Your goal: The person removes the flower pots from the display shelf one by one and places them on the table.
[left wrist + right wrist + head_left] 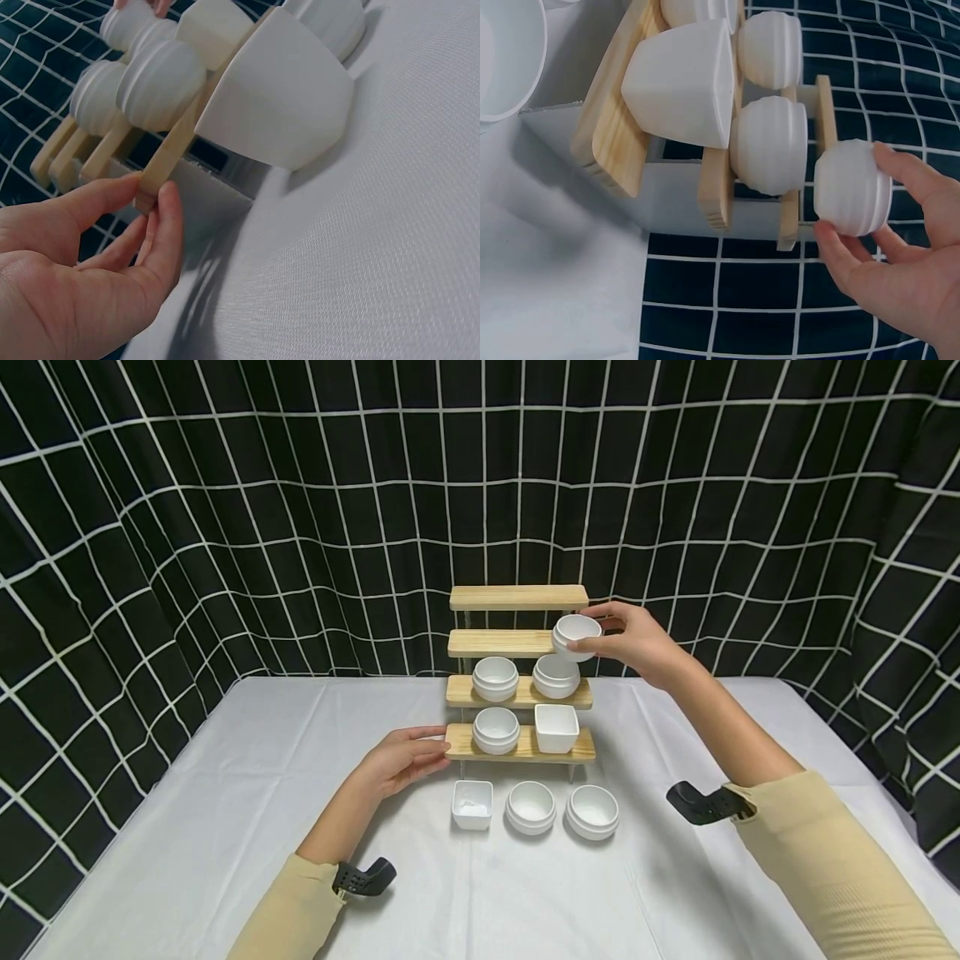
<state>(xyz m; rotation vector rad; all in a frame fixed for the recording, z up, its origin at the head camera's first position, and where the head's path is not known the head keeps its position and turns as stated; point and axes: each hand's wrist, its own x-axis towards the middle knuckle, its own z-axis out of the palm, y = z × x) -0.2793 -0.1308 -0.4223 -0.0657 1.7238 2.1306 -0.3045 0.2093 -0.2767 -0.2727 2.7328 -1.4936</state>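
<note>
1 round white bowl (577,628) is up in the right hand (636,642), and I see the thumb and fingers clamped on its sides. It is at the right end of the 3rd shelf (498,643), counting from the bottom, with its mouth facing up; I cannot tell from my views whether its base touches the wood. The left hand (405,758) is well apart from it, thumb and fingertips pinching the left end of the bottom shelf (455,742), which my left wrist view shows close up.

That bottom shelf bears a ridged bowl (496,732) on the left and a square bowl (557,731) on the right. On the 2nd shelf (459,693) I count 2 more, a left round bowl (495,679) and a right round bowl (556,677). The top shelf (517,597) runs above and behind.

In front of the stand, on the white tablecloth (240,827), I have a row of 3: a square dish (472,806) at the left, a middle dish (530,808) and an end dish (592,812), these last 2 round. A black cloth with white grid lines (360,510) hangs behind everything.
</note>
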